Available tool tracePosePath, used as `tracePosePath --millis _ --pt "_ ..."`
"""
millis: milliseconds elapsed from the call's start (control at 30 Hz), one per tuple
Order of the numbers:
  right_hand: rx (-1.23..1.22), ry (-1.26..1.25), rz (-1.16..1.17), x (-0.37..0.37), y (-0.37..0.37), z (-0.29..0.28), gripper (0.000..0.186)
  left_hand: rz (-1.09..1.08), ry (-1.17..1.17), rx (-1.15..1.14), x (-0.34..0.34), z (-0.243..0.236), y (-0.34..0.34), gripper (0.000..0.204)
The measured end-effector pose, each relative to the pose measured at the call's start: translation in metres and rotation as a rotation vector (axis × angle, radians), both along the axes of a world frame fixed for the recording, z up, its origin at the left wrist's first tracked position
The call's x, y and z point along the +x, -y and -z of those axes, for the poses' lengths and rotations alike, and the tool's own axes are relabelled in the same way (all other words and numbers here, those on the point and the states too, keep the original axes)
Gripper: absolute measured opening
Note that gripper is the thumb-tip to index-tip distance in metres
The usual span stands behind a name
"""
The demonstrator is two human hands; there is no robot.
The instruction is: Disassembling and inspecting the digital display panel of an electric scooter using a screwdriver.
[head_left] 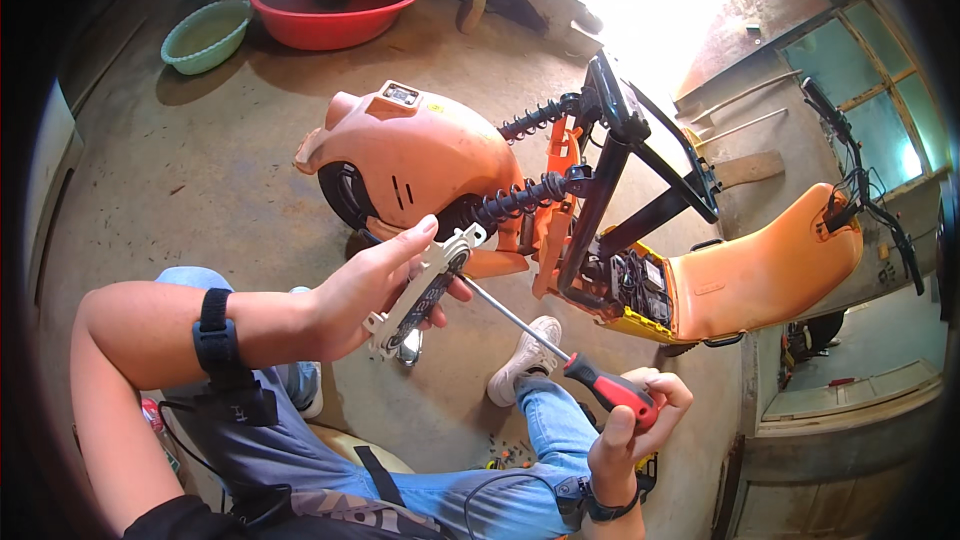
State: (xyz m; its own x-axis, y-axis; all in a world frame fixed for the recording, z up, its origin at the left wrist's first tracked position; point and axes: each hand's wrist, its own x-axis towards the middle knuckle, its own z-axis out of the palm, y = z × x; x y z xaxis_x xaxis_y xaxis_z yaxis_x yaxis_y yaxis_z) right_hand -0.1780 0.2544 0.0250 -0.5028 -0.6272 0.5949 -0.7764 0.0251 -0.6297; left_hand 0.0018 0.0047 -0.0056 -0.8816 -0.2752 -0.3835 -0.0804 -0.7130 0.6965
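Observation:
My left hand (350, 305) holds up a pale, flat part (425, 285) with a dark face and tabs at its ends, its kind not clear. Its fingers wrap behind the part, with the thumb along the upper edge. In my right hand (625, 440) is a screwdriver (600, 385) with a red and black handle, gripped near the handle's end. The steel shaft points up and left; its tip reaches the part's right side, though I cannot tell whether it sits in a screw. Just beyond stands a partly stripped orange scooter (440, 145).
The scooter's black frame (590, 220), coil-spring shocks (520, 202) and open wiring bay (640, 285) are exposed. Handlebars (850, 160) stand at the right. Red (335, 25) and pale green (190, 50) basins lie far left. Small loose pieces (512, 455) are on the floor beside my leg.

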Motion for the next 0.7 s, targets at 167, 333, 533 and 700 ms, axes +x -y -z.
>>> tracePosePath --millis 167,333,533,700 --pt "-0.02 0.072 -0.038 0.004 0.007 -0.002 0.06 -0.028 -0.01 -0.007 0.002 -0.004 0.002 0.062" --pt "0.137 0.331 0.01 0.005 -0.008 -0.007 0.059 -0.032 -0.003 -0.011 0.003 -0.004 0.002 0.062" --pt "0.043 0.042 -0.008 0.004 0.007 -0.004 0.062 -0.052 -0.005 -0.021 0.002 -0.006 0.005 0.067" --pt "0.041 0.079 -0.067 0.001 0.003 0.001 0.062 -0.061 -0.009 0.005 0.004 -0.004 0.005 0.066"
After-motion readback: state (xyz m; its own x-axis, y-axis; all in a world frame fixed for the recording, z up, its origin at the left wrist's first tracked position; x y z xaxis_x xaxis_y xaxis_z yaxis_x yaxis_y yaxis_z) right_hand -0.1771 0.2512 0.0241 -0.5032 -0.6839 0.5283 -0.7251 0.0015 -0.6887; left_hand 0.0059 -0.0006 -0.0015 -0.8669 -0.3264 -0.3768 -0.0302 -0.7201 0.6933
